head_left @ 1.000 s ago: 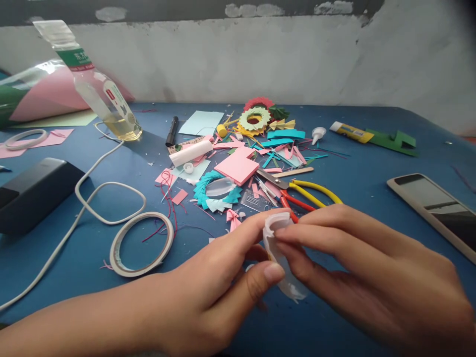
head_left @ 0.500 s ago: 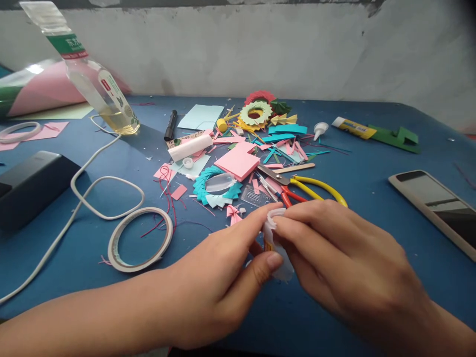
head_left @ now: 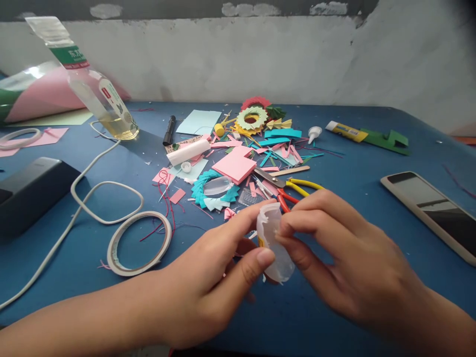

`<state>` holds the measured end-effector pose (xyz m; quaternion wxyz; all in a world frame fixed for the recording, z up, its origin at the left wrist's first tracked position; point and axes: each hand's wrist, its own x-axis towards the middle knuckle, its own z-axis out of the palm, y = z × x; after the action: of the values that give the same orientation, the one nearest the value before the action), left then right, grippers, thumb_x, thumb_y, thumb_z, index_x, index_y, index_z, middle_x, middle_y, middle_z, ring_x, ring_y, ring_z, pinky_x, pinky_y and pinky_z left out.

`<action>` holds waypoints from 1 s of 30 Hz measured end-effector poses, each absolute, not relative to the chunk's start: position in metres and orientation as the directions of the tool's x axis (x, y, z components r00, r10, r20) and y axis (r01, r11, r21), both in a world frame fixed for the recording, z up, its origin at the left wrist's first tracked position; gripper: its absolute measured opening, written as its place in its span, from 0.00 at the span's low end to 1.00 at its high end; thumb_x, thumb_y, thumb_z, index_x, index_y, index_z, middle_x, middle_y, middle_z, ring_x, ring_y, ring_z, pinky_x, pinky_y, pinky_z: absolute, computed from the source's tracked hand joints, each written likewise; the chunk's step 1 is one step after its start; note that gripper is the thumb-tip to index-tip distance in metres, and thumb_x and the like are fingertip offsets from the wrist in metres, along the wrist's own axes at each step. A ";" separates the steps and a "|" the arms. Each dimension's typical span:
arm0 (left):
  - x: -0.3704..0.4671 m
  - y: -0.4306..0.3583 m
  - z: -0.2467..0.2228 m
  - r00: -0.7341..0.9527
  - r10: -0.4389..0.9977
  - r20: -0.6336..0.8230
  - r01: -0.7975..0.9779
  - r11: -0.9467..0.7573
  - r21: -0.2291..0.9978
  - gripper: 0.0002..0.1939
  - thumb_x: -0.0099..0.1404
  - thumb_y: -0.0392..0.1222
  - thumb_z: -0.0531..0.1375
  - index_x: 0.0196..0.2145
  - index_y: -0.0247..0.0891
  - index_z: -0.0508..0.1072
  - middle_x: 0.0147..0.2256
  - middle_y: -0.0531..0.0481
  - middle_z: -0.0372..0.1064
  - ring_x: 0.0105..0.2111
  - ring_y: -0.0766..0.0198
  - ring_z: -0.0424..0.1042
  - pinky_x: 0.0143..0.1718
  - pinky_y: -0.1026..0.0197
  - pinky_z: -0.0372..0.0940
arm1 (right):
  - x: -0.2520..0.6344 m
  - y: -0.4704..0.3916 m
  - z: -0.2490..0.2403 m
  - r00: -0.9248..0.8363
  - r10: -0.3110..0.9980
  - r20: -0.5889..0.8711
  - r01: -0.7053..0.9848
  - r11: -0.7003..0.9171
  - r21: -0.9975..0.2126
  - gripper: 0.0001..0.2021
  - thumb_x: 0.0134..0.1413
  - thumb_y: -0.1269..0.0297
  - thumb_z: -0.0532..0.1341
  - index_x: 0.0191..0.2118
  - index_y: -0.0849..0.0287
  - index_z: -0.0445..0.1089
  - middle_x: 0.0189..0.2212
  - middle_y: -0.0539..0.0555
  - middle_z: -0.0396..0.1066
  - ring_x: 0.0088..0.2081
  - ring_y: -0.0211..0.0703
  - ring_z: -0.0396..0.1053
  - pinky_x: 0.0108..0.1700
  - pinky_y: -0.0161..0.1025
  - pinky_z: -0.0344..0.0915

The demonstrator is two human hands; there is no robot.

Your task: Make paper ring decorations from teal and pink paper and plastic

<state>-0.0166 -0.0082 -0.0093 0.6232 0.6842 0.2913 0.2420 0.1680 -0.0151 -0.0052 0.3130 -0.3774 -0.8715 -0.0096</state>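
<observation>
Blue bench point(head_left: 357, 183), littered with paper scraps point(head_left: 293, 151). Translucent plastic piece point(head_left: 278, 260), ragged-edged: held nearer than, and right of, the turquoise paper ring point(head_left: 200, 195). Left hand point(head_left: 217, 270): fingers clasping its side, likely for steadiness. Right hand point(head_left: 353, 253): fingers pinching its wall, seemingly as counter-hold.

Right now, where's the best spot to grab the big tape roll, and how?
Probably the left rim of the tape roll, pinched from above: it lies flat, its open middle gives your grip room inside, and the white cable runs close to its far side.
</observation>
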 end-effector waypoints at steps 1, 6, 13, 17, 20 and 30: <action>-0.017 -0.008 -0.009 0.706 0.708 -0.036 0.099 -0.049 0.994 0.20 0.68 0.42 0.46 0.57 0.42 0.52 0.35 0.49 0.63 0.29 0.68 0.64 0.27 0.68 0.67 | 0.169 -0.016 -0.004 -0.505 0.658 0.560 0.672 0.706 -0.223 0.04 0.56 0.73 0.54 0.32 0.58 0.62 0.28 0.50 0.63 0.29 0.35 0.63 0.31 0.32 0.63; -0.016 -0.009 -0.011 0.692 0.722 -0.004 0.114 -0.104 0.988 0.20 0.69 0.41 0.46 0.57 0.43 0.52 0.36 0.49 0.65 0.28 0.68 0.65 0.26 0.68 0.67 | 0.172 -0.017 -0.002 -0.495 0.645 0.583 0.735 0.668 -0.115 0.05 0.54 0.71 0.57 0.36 0.55 0.67 0.29 0.49 0.68 0.30 0.35 0.66 0.31 0.31 0.65; -0.012 -0.008 -0.012 0.697 0.711 0.092 0.172 -0.290 0.941 0.20 0.67 0.35 0.48 0.57 0.38 0.51 0.46 0.45 0.65 0.35 0.67 0.68 0.39 0.64 0.66 | 0.169 -0.017 -0.010 -0.603 0.554 0.573 0.725 0.681 0.105 0.07 0.56 0.73 0.54 0.39 0.63 0.68 0.32 0.55 0.69 0.33 0.42 0.68 0.36 0.39 0.65; -0.012 -0.007 -0.012 0.696 0.715 0.058 0.188 -0.260 0.947 0.17 0.67 0.35 0.48 0.54 0.38 0.53 0.47 0.46 0.63 0.36 0.68 0.67 0.40 0.65 0.65 | 0.166 -0.015 -0.012 -0.614 0.547 0.569 0.723 0.678 0.128 0.07 0.56 0.75 0.51 0.38 0.64 0.65 0.31 0.57 0.68 0.31 0.43 0.66 0.32 0.39 0.63; -0.014 -0.007 -0.012 0.690 0.722 0.041 0.170 -0.217 0.961 0.14 0.68 0.37 0.47 0.52 0.39 0.54 0.47 0.47 0.61 0.37 0.68 0.67 0.38 0.66 0.66 | 0.167 -0.014 -0.012 -0.588 0.573 0.571 0.720 0.693 0.046 0.07 0.55 0.77 0.50 0.34 0.61 0.63 0.29 0.54 0.67 0.30 0.42 0.65 0.31 0.38 0.63; -0.017 -0.010 -0.013 0.680 0.733 0.028 0.116 -0.145 0.983 0.12 0.69 0.40 0.45 0.50 0.42 0.53 0.39 0.51 0.61 0.34 0.69 0.66 0.31 0.68 0.66 | 0.167 -0.018 -0.010 -0.542 0.627 0.559 0.639 0.740 -0.210 0.07 0.53 0.78 0.53 0.32 0.59 0.61 0.29 0.51 0.63 0.31 0.36 0.63 0.33 0.32 0.62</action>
<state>-0.0167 -0.0096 -0.0132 0.5812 0.7087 0.2993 0.2652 0.1673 -0.0175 -0.0096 0.3145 -0.3605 -0.8781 -0.0098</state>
